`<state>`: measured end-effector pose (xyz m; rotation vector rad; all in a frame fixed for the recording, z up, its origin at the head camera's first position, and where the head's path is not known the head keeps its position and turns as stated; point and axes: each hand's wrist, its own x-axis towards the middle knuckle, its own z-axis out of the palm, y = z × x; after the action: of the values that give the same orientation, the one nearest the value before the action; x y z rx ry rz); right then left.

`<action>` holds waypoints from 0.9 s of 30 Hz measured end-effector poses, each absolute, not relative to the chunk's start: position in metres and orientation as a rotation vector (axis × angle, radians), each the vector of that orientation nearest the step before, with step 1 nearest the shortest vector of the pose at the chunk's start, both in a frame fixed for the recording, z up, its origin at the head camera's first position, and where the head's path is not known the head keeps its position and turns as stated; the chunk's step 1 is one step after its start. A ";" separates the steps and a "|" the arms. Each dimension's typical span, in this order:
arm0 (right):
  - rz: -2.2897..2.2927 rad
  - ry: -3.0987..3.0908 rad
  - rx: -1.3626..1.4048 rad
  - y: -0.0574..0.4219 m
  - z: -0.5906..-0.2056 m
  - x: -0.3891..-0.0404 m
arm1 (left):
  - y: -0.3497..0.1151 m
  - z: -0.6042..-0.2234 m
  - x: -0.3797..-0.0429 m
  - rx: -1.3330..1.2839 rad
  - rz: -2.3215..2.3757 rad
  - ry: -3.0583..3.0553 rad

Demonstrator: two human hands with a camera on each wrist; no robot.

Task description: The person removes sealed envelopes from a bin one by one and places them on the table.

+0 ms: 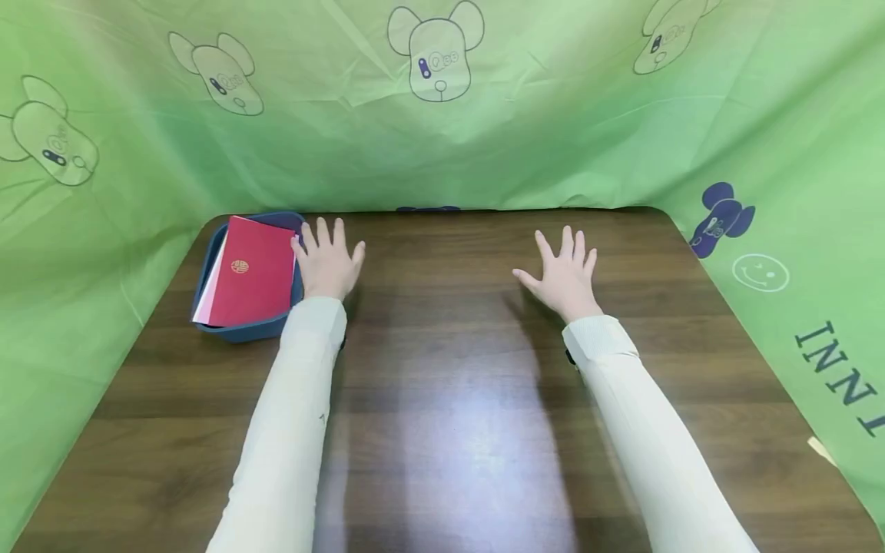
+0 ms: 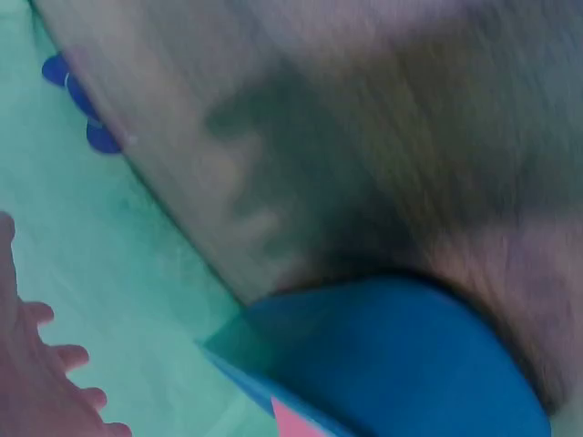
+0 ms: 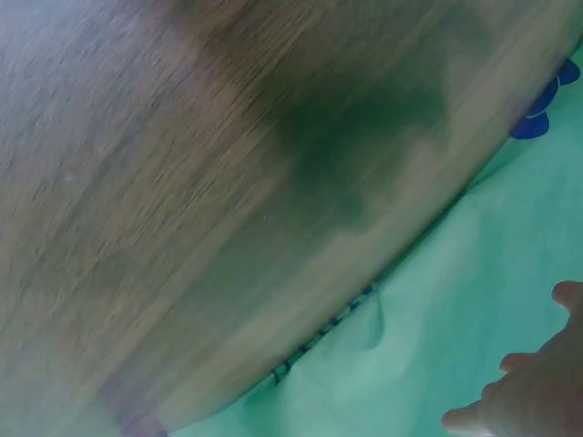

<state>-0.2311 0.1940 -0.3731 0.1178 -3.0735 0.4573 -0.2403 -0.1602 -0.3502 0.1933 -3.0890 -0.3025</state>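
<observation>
Seemingly aloft, both hands point(image 1: 327, 265) point(image 1: 563, 280) splayed

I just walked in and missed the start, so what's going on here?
Nothing is being held right now. Over a wooden table, a person's left grip, spread open, is by a blue bin with a red folder in it; the right grip, also spread, is well away from the bin.

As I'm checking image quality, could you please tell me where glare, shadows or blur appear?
Head: pale glare on the near middle of the table, shadows beside the left sleeve and right sleeve; left wrist: table smeared, a finger-shaped shadow above the blue basket; right wrist: table also blurred, with a dark shadow.
</observation>
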 end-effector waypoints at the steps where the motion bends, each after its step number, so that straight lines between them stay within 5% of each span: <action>1: 0.460 -3.066 0.133 0.193 -0.374 -0.232 | -0.164 -0.349 -0.240 0.217 -0.317 -3.061; 18: 0.771 -3.020 0.278 0.070 -0.381 -0.222 | -0.286 -0.334 -0.205 1.040 -0.365 -2.909; 27: 1.001 -2.982 0.286 0.019 -0.386 -0.213 | -0.316 -0.342 -0.182 1.154 -0.555 -3.126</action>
<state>-0.2129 0.0193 -0.3864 0.2862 -2.9819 1.0013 -0.1822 -0.3159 -0.3422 1.1539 -3.1255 -0.5545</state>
